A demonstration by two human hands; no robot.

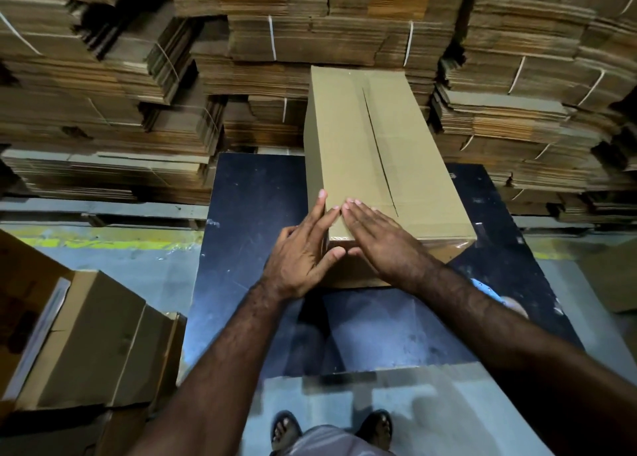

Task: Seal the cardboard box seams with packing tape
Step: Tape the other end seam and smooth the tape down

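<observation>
On the dark table, just past centre toward one o'clock, lies the long cardboard box, its length running away from the person toward twelve. Its top flaps are folded shut and meet in a centre seam, which shows as a thin dark gap; what the box holds cannot be seen. A strip of clear packing tape seems to cross the near end at its upper edge, though the glare makes this hard to confirm.

Both hands rest on the box's near left corner. The left hand is open, fingers spread along the left side wall, thumb on the near end. The right hand lies flat, palm down, fingers together, pressing the top surface at that corner. Neither grips anything.

At eight o'clock, on the floor, stands another cardboard box with its flap lifted; its contents are too dim to tell. From nine round to three, strapped bundles of flattened cartons are stacked high. At six, two sandalled feet stand on the grey floor.
</observation>
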